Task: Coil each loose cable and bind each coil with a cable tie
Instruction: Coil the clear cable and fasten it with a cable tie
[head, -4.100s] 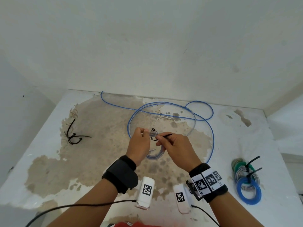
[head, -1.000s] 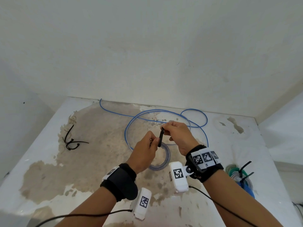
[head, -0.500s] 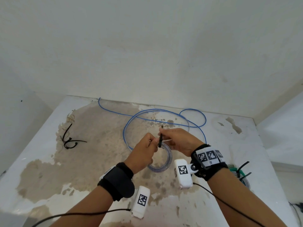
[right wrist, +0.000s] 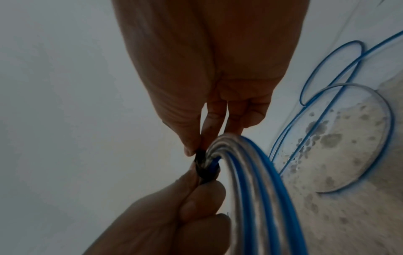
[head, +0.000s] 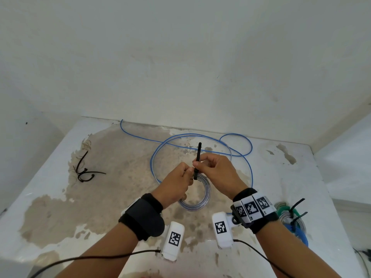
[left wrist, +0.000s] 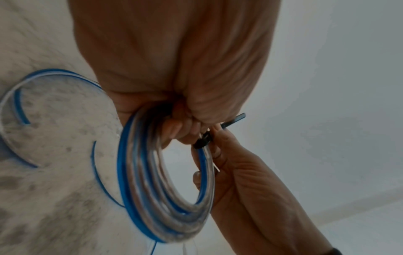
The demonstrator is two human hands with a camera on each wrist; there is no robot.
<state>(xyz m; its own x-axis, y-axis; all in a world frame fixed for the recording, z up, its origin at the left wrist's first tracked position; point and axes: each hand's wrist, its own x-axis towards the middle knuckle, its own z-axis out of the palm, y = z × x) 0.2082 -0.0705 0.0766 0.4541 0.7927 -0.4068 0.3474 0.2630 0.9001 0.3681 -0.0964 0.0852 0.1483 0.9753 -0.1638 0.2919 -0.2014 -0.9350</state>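
A small coil of clear and blue cable [head: 197, 199] [left wrist: 165, 198] [right wrist: 257, 181] hangs above the table between my hands. My left hand [head: 181, 178] [left wrist: 185, 127] grips the coil at its top. A black cable tie [head: 197, 159] [left wrist: 202, 140] [right wrist: 203, 168] is looped round the coil there, its tail sticking up. My right hand [head: 202, 164] [right wrist: 196, 148] pinches that tail just above the loop. On the table behind lies a loose blue cable [head: 200, 141] [right wrist: 348, 96] in wide loops.
Spare black cable ties [head: 85, 172] lie at the table's left. Bound coils, green, grey and blue [head: 291, 219], sit at the right near my right forearm. The worn white table [head: 120, 197] stands in a corner of white walls.
My right hand has drawn the tie's tail upward, so more of it stands above my fingers than half a second ago. The left hand keeps its hold on the coil.
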